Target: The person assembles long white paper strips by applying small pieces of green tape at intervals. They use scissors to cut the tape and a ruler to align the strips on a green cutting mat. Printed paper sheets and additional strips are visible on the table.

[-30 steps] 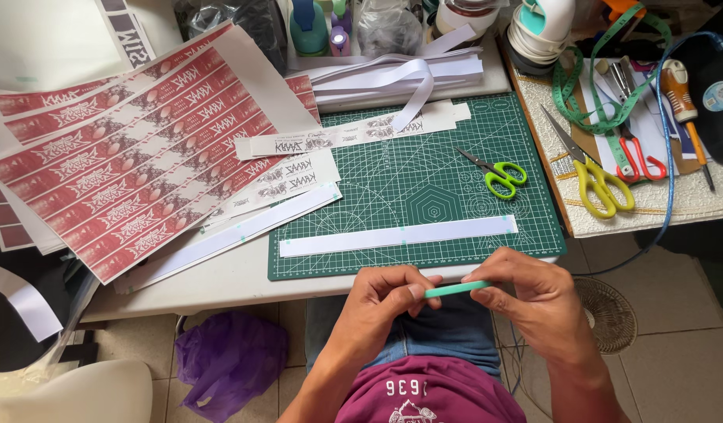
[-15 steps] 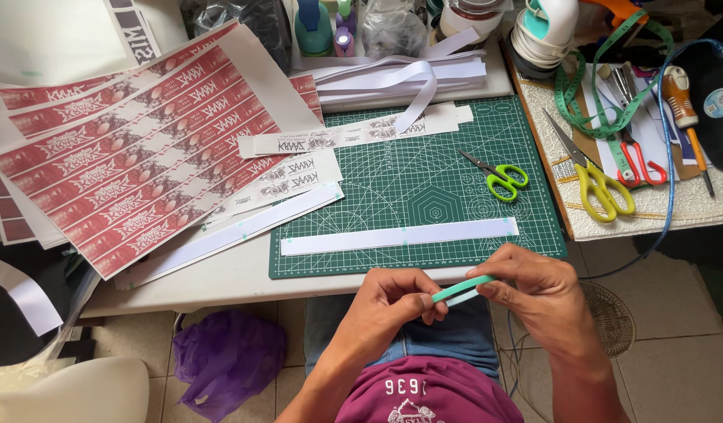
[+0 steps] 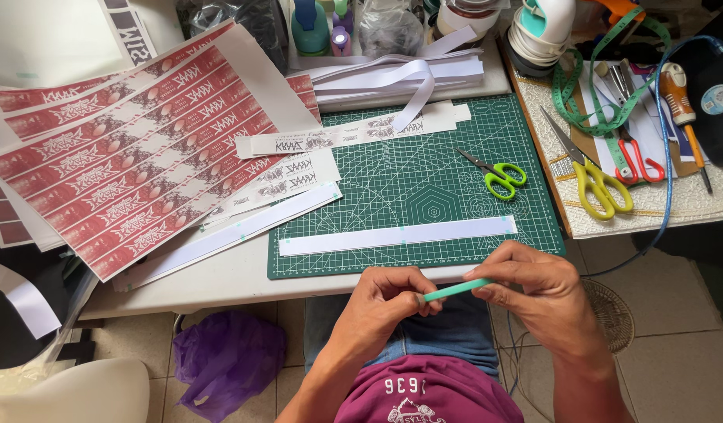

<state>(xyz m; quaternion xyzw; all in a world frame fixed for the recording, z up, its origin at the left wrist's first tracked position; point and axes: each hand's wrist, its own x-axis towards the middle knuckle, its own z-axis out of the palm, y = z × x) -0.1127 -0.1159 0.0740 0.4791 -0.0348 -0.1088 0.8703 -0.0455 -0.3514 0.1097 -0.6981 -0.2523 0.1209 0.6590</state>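
The left hand point(image 3: 385, 301) and right hand point(image 3: 533, 294) pinch opposite ends of a thin teal stick point(image 3: 457, 291), now tilted slightly instead of level, held just before the green cutting mat point(image 3: 471, 157), which carries one white paper strip point(image 3: 398, 236) and one green-handled scissors point(image 3: 494, 174).

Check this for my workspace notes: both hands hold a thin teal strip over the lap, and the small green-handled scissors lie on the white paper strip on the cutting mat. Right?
Not quite. The head view shows the small green-handled scissors lying on the bare green cutting mat, apart from the white paper strip, which lies nearer the person. The rest holds: the left hand and right hand hold the thin teal strip over the lap.
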